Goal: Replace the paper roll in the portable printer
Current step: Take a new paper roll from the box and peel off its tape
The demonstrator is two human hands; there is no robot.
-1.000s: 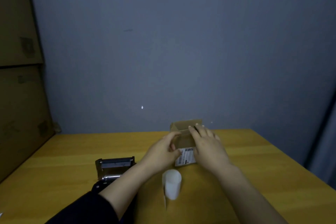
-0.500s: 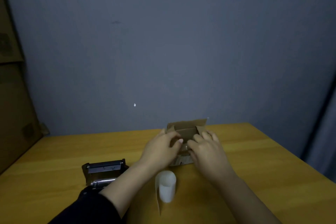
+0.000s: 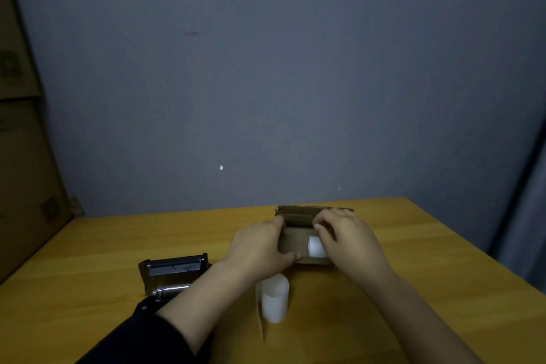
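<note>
A small cardboard box (image 3: 298,217) lies on the wooden table (image 3: 428,260), tipped toward me with its flaps apart. My left hand (image 3: 260,248) grips the box's left side. My right hand (image 3: 345,236) rests on its right side, fingers at the opening over a white paper roll (image 3: 315,246) that shows inside. A second white paper roll (image 3: 274,300) lies on the table in front of the box, with a loose strip trailing toward me. The portable printer (image 3: 172,272), black with its lid open, sits to the left, partly behind my left forearm.
Large cardboard boxes (image 3: 20,139) stand against the left edge of the table. A grey wall rises right behind the table's far edge. A curtain (image 3: 529,201) hangs at the right.
The box has been tipped over toward me and its flaps spread, exposing a white roll inside. My right hand moved from the top flap down to the opening. The camera shifted slightly.
</note>
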